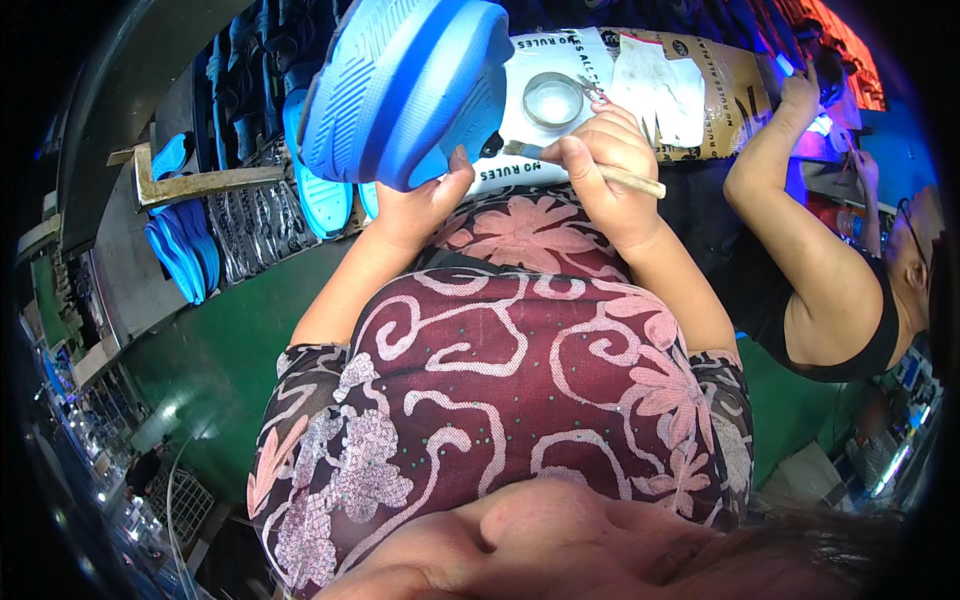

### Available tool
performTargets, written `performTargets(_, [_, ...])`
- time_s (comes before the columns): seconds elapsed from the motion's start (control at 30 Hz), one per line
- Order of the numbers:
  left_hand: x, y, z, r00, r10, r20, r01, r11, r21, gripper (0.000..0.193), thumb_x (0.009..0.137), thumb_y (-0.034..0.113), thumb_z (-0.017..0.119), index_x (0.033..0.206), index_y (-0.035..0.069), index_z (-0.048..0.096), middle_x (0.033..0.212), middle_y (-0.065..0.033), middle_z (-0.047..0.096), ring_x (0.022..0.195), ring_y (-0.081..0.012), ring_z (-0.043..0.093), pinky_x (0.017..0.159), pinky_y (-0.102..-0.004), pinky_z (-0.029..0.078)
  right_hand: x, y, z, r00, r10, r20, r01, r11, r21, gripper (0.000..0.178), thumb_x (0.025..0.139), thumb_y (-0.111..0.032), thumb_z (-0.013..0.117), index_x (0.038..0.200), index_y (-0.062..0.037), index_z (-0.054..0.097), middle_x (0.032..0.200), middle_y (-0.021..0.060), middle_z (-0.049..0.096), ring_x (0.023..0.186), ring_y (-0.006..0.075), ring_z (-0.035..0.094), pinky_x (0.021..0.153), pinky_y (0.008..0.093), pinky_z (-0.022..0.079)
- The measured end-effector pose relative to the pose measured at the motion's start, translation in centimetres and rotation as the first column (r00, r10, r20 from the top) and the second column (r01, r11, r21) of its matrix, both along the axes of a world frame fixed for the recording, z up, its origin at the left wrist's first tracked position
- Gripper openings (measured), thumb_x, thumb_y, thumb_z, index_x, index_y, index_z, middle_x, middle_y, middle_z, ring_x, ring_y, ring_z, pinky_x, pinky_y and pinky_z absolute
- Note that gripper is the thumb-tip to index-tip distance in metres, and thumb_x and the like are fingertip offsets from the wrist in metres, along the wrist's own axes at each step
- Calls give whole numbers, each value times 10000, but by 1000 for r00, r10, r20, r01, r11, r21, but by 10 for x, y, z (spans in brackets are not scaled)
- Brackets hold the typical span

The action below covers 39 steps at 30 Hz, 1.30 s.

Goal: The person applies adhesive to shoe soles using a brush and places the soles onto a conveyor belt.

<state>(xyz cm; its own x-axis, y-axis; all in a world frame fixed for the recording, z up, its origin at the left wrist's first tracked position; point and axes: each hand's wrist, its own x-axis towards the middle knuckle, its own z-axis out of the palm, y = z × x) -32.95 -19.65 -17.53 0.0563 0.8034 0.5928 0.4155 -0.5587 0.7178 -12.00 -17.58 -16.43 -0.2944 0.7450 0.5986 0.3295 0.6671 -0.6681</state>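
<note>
Left hand (420,205) — gripping blue sole (405,85)

The blue shoe sole (405,85) fills the space up and left of the left hand (425,205). Just ahead of the right hand (605,160), the round tin (553,100) and white glove (655,85) crowd the counter (730,85). A neighbouring person's arm (790,200) blocks the right side; stacked soles (185,240) close the left.

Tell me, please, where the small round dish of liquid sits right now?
In the head view, the round dish sits on the printed cardboard at top centre, just above the right hand holding the brush.
</note>
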Motion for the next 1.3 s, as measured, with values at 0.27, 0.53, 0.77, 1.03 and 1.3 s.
performTargets(0.27, [-1, 5, 2, 983, 72, -171, -64, 996, 54, 230, 682, 19, 611, 910, -6, 619, 776, -119, 612, 674, -237, 591, 621, -328, 474, -13, -1, -1, 999, 40, -2, -40, 999, 16, 210, 788, -189, 607, 616, -68, 619, 557, 29, 541, 566, 207, 527, 757, 344, 400])
performTargets(0.53, [-14, -6, -13, 974, 26, -227, -65, 984, -168, 191, 760, 151, 622, 888, 9, 613, 773, -109, 605, 698, -236, 582, 645, -341, 467, -7, -4, 6, 993, 83, -84, -85, 996, -13, 240, 819, -176, 580, 612, -64, 627, 559, 26, 558, 537, 198, 505, 685, 321, 384])
performTargets(0.77, [-8, 0, 1, 952, 18, -306, -40, 997, -65, 204, 737, 106, 608, 916, 7, 610, 808, -124, 604, 717, -252, 582, 664, -353, 466, -10, 2, -6, 999, 25, -39, -24, 1000, 17, 198, 799, -140, 592, 622, -51, 606, 582, 52, 556, 555, 220, 500, 664, 327, 380])
performTargets(1.03, [1, 4, 1, 999, 30, -43, -32, 999, -37, 299, 662, -6, 589, 960, -29, 593, 869, -145, 604, 753, -244, 590, 691, -321, 479, 3, -2, 0, 995, -62, -78, 62, 998, -8, 187, 788, -115, 599, 612, -52, 612, 572, 52, 552, 554, 214, 502, 668, 318, 382])
performTargets(1.3, [-4, -2, -13, 996, 46, -71, -55, 991, -125, 370, 684, -13, 628, 1031, -39, 502, 860, -133, 625, 745, -202, 627, 674, -285, 488, -4, 1, 4, 998, 13, 65, -13, 1000, 1, 205, 833, -130, 552, 662, -41, 623, 616, 55, 583, 606, 209, 529, 731, 344, 398])
